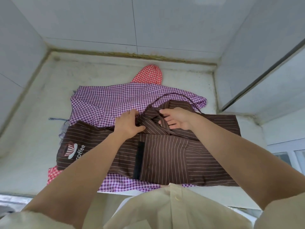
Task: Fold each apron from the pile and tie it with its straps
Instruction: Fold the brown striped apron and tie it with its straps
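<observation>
The white counter (33, 146), boxed in by tiled walls, is basically the tray here, and the whole pile sits on it. Far left, a bit of blue-striped cloth (57, 119) pokes out from under everything. Next to it a corner of the red gingham apron (52, 175) peeks out near the front edge, and more of it shows at the back by the wall. The purple gingham apron (107, 101) lies spread over that.

On top is the brown striped apron (165, 159), lying sideways across the pile. It's rumpled in the middle, with a cup-and-"coffee" logo (71, 150) on its left end and a black strip (138, 160) down the centre.

The left hand (127, 124) lies palm down on the bunched fabric at the apron's far edge, fingers spread fairly straight and pressing. Just to the right, the right hand (179, 118) is turned palm-in with a brown strap (164, 123) crossing its fingers. It looks like thumb and fingers are curled round it, though the folds make it hard to be sure. A thin neck loop (173, 94) arcs over the purple cloth behind.
</observation>
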The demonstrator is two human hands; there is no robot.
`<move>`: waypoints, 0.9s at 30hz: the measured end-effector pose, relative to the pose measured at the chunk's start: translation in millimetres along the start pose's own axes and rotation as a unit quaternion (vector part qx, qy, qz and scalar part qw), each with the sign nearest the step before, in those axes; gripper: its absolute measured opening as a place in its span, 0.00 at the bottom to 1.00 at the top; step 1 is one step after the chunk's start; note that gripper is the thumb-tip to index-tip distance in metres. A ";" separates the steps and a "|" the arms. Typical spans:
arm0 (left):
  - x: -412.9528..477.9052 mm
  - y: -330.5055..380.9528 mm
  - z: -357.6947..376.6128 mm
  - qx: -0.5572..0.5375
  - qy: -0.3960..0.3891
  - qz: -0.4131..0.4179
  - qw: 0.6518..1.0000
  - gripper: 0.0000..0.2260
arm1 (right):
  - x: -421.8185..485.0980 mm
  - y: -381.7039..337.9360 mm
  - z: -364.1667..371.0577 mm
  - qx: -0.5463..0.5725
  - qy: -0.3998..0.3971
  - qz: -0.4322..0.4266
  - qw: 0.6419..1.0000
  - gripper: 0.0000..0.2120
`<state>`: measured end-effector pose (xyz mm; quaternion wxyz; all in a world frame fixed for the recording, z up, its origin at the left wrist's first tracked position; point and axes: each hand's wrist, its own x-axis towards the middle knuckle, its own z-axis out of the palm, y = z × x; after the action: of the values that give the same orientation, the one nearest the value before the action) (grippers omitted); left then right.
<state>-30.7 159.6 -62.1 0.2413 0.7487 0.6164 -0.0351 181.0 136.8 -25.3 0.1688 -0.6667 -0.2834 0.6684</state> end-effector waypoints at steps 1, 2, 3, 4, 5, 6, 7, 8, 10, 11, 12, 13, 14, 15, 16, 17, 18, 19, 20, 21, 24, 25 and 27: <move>1.4 1.1 0.4 -0.002 -0.003 0.005 1.000 0.27 | 1.6 -3.2 5.7 -0.014 -0.002 -0.010 1.000 0.13; 3.0 2.6 0.4 -0.025 -0.006 0.000 1.000 0.25 | 3.1 -6.0 10.7 -0.024 0.006 -0.033 0.999 0.08; 4.6 3.7 -1.1 -0.068 -0.011 -0.011 0.998 0.23 | 5.9 -8.8 14.5 -0.020 0.018 -0.061 0.998 0.05; 6.8 3.7 -2.6 -0.128 -0.018 -0.025 0.991 0.21 | 9.0 -11.4 17.3 -0.011 0.026 -0.091 0.995 0.04; 8.1 4.1 -5.1 -0.195 -0.017 -0.032 0.980 0.18 | 11.6 -13.7 18.4 0.003 0.026 -0.116 0.993 0.06; 9.7 3.3 -7.8 -0.247 0.000 -0.027 0.969 0.13 | 13.4 -16.2 18.9 0.008 0.023 -0.135 0.991 0.08; 10.4 3.5 -11.2 -0.274 0.039 -0.012 0.961 0.09 | 14.3 -17.5 18.0 0.006 0.022 -0.152 0.988 0.11; 11.7 3.0 -14.7 -0.290 0.087 -0.002 0.953 0.05 | 15.4 -18.8 17.3 -0.007 0.031 -0.166 0.986 0.13; 14.7 1.0 -20.8 -0.308 0.161 -0.010 0.938 0.06 | 18.3 -21.0 15.3 -0.048 0.091 -0.189 0.977 0.15; 16.7 0.0 -23.1 -0.306 0.172 -0.020 0.936 0.07 | 21.6 -21.3 13.4 -0.078 0.142 -0.198 0.967 0.17; 19.5 -1.7 -24.0 -0.297 0.167 -0.027 0.940 0.08 | 25.5 -21.3 11.5 -0.113 0.196 -0.208 0.952 0.19; 22.8 -3.5 -24.7 -0.286 0.147 -0.030 0.946 0.09 | 30.0 -21.4 9.9 -0.154 0.244 -0.218 0.932 0.23; 25.4 -4.5 -25.2 -0.283 0.119 -0.034 0.951 0.10 | 35.0 -21.1 8.2 -0.197 0.275 -0.228 0.913 0.26; 27.9 -4.7 -26.0 -0.296 0.087 -0.036 0.950 0.10 | 40.1 -21.9 6.7 -0.236 0.288 -0.234 0.898 0.30; 30.0 -5.6 -26.7 -0.309 0.064 -0.035 0.948 0.11 | 44.8 -22.9 6.0 -0.267 0.287 -0.232 0.890 0.33; 31.6 -6.3 -27.5 -0.315 0.053 -0.024 0.947 0.10 | 48.2 -24.3 5.7 -0.287 0.279 -0.219 0.890 0.34; 33.3 -6.6 -28.4 -0.309 0.047 -0.006 0.950 0.09 | 50.4 -26.5 5.0 -0.302 0.263 -0.198 0.895 0.33; 36.9 -7.4 -29.2 -0.302 0.044 0.010 0.952 0.07 | 52.9 -29.5 3.5 -0.320 0.243 -0.173 0.899 0.29; 41.4 -8.7 -30.1 -0.307 0.040 0.017 0.951 0.05 | 54.4 -33.0 2.1 -0.341 0.224 -0.155 0.900 0.21; 45.5 -9.8 -29.7 -0.323 0.040 0.016 0.945 0.07 | 54.9 -36.4 0.9 -0.356 0.221 -0.152 0.895 0.13; 61.8 -11.5 -28.7 -0.375 0.045 -0.051 0.925 0.15 | 59.1 -43.2 -1.9 -0.350 0.282 -0.191 0.873 0.05; 66.2 -11.0 -28.7 -0.363 0.043 -0.068 0.928 0.16 | 61.3 -43.6 -1.6 -0.342 0.303 -0.203 0.866 0.04; 72.3 -10.9 -26.1 -0.282 0.053 -0.066 0.956 0.11 | 65.5 -39.7 1.9 -0.311 0.331 -0.234 0.860 0.05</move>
<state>-30.1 237.1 -67.9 0.4069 0.6085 0.6611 0.1645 169.6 207.1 -53.5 0.1883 -0.7804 -0.5516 0.2263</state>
